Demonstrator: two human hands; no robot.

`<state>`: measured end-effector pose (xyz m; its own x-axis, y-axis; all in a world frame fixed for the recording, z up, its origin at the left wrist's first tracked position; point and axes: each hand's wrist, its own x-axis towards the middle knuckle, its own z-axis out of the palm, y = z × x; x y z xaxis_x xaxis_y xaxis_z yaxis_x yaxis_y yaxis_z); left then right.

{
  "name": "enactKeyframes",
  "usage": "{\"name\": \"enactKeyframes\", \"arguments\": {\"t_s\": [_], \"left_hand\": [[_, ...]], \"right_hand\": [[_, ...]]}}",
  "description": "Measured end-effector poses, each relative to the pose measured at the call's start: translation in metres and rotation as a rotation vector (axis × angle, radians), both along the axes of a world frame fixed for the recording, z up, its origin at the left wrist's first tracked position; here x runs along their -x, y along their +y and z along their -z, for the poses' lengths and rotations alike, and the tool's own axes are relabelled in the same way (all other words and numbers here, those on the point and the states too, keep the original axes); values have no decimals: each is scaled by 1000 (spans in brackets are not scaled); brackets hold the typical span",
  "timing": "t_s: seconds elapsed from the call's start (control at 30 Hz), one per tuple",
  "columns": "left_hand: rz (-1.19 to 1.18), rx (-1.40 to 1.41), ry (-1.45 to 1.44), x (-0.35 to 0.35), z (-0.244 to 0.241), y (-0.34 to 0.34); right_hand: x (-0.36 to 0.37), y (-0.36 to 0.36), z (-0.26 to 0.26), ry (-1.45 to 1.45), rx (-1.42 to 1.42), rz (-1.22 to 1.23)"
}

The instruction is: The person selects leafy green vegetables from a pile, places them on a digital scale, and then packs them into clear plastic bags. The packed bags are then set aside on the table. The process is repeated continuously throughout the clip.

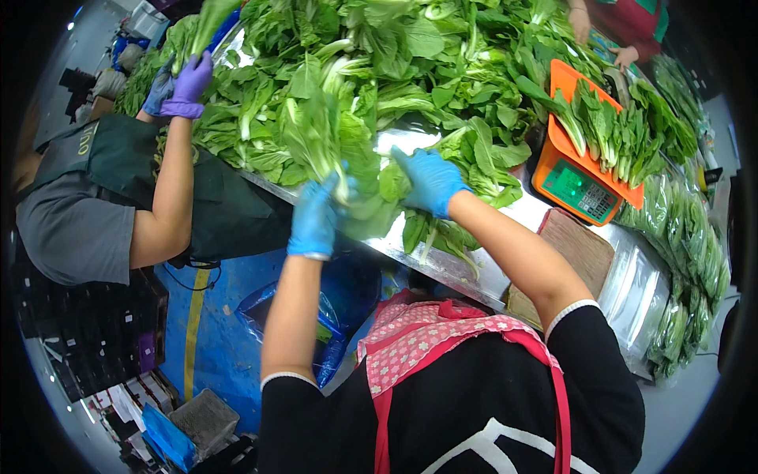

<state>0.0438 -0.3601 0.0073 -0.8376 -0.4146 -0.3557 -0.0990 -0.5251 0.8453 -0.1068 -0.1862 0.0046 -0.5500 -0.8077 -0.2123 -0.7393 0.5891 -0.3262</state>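
Note:
My left hand, in a blue glove, grips a bunch of leafy greens by its pale stems; both are blurred. Above the metal table, my right hand, gloved in blue too, has its fingers pointing left towards the bunch. A loose green leaf shows beside those fingers, and whether they pinch it cannot be told. Below the right hand, more leaves lie at the edge of the metal table. A large heap of greens spreads beyond both hands.
An orange scale carries several bunches of greens. Bagged greens, a brown pad and clear plastic bags lie rightward. A purple-gloved co-worker's hand is at left; another person's hand far right. A blue bag sits below.

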Motion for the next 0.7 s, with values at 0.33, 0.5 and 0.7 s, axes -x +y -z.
{"name": "enactKeyframes", "arguments": {"t_s": [0.33, 0.5, 0.7], "left_hand": [[-27, -311, 111, -33, 5, 67], [-18, -316, 91, -27, 0, 70], [-77, -228, 85, -32, 11, 80]], "right_hand": [[32, 35, 0, -369, 662, 350], [67, 73, -58, -566, 816, 428], [47, 65, -109, 216, 534, -158]]}}
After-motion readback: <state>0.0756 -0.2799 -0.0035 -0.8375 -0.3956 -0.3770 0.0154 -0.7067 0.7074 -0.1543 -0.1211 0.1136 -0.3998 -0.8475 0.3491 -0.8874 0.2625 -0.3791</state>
